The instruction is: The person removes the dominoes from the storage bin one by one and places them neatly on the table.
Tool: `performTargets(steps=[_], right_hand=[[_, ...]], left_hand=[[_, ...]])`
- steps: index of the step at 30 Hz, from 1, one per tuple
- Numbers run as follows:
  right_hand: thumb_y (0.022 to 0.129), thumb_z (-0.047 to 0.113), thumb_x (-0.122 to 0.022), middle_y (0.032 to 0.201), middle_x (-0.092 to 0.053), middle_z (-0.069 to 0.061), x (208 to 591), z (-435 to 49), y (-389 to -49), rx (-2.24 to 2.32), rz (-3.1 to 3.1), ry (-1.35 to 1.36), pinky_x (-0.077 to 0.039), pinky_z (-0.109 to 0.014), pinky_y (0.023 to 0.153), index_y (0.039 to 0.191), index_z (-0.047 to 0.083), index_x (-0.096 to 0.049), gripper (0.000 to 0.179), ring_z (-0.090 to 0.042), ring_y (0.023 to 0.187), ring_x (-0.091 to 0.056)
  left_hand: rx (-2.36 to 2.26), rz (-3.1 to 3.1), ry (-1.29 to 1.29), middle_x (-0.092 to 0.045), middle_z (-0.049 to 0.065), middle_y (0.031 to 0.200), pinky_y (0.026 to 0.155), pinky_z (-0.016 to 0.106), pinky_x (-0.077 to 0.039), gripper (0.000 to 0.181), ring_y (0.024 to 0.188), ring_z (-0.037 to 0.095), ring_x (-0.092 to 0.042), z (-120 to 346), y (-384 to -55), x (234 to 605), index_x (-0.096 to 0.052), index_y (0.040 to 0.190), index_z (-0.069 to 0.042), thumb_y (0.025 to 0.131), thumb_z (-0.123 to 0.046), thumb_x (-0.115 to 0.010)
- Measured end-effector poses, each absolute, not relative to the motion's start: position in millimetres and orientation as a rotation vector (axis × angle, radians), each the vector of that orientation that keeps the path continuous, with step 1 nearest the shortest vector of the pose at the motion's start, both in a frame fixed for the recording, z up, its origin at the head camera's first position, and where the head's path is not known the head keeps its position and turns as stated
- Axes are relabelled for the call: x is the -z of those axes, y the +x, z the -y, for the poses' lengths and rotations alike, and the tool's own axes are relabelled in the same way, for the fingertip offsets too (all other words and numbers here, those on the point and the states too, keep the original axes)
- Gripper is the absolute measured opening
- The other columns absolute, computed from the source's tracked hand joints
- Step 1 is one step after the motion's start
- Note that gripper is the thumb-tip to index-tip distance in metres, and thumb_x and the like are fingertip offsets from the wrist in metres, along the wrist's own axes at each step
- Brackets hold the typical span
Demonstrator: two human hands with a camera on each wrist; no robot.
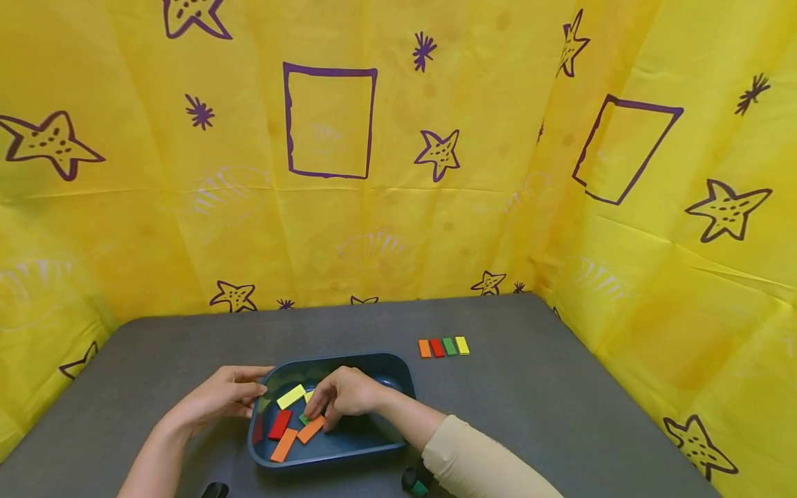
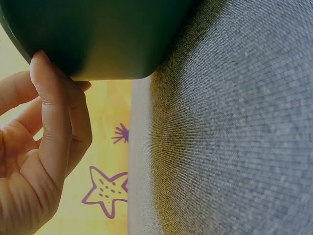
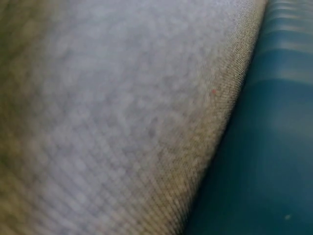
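A dark blue-green tray [image 1: 361, 456] stands on the grey table, with several flat rectangular blocks lying loose in its left half. At its left end, my left hand [image 1: 227, 394] grips the rim; in the left wrist view its fingertips touch the tray wall [image 2: 112, 44]. My right hand [image 1: 349, 394] reaches down into the tray, thumb and fingers apart over a green block [image 1: 304, 419] and an orange block [image 1: 310, 430]. Around them lie a red block [image 1: 280, 425], another orange block [image 1: 284, 446] and a yellow block [image 1: 290, 396]. The right fingers partly cover a second yellow block [image 1: 308, 396].
Behind the tray to the right, an orange [image 1: 425, 348], a red [image 1: 438, 347], a green [image 1: 450, 346] and a yellow block [image 1: 462, 345] stand in a row. Dark objects [image 1: 416, 480] show at the near edge. A patterned yellow cloth [image 1: 398, 214] surrounds the table.
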State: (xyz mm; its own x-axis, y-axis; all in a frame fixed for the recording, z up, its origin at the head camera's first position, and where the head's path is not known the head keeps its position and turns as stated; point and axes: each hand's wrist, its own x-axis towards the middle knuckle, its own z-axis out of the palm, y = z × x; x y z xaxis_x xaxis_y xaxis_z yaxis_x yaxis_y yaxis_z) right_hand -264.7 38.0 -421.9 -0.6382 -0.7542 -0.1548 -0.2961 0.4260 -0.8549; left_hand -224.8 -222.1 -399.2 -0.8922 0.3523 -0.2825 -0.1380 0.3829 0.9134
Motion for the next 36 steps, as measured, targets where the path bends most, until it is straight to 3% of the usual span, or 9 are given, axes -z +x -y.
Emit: performTargets(steps=[11,36], right_hand=[[0.071,-0.012,-0.079,0.081,-0.076,-0.004,421.8,-38.3,-261.6,1.227,-2.245,-0.680,-0.059,-0.024,0.066,0.089,0.005,-0.079,0.025,-0.007,0.067,-0.068],[0.070,-0.009,-0.081,0.083,-0.074,-0.004,422.2,-35.7,-260.7,1.027,-2.262,-0.947,-0.053,-0.014,0.064,0.093,0.005,-0.077,0.028,0.002,0.065,-0.060]], left_hand=[[-1.517,-2.216,0.186,-0.064,0.002,0.087,0.067,0.024,-0.057,0.060,0.070,0.011,-0.057,222.2,-224.9,399.4,-0.030,0.148,0.013,0.099,-0.015,-0.051],[-1.520,-2.212,0.193,-0.061,0.000,0.082,0.066,0.023,-0.056,0.062,0.069,0.010,-0.056,222.4,-225.2,399.7,-0.028,0.148,0.014,0.099,-0.016,-0.051]])
